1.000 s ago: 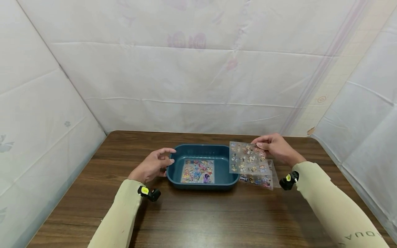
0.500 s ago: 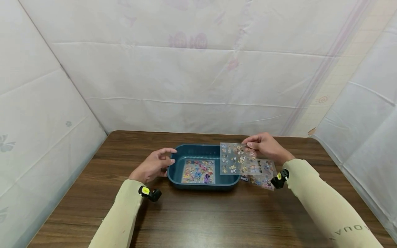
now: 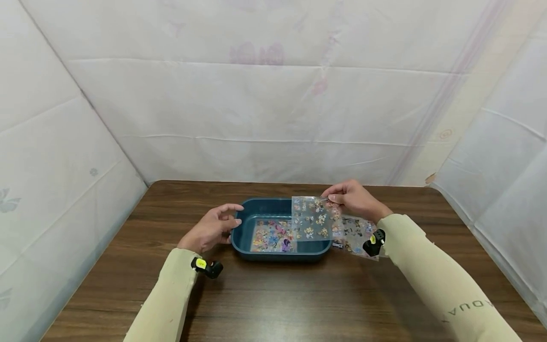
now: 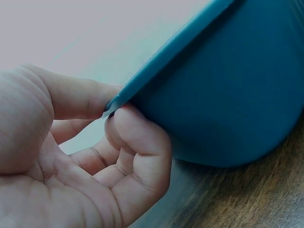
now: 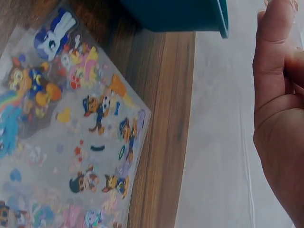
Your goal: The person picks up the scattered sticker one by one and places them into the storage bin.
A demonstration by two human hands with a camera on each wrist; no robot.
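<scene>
Nearest you, the brown wooden worktop (image 3: 273, 294) carries a blue tub (image 3: 256, 213) at its middle. Your left hand (image 3: 210, 229) pinches the tub's left rim, thumb above and fingers curled beneath. A sheet of stickers (image 3: 268, 236) lies flat on the tub's floor. Your right hand (image 3: 352, 199) has its grip clenched on the top corner of a clear sticker sheet (image 3: 311, 219), hanging over the tub's right half. Just beside the tub's right wall, a pile of sticker sheets (image 5: 61, 137) lies on the worktop. Beyond stands a white cloth backdrop (image 3: 265, 104).
</scene>
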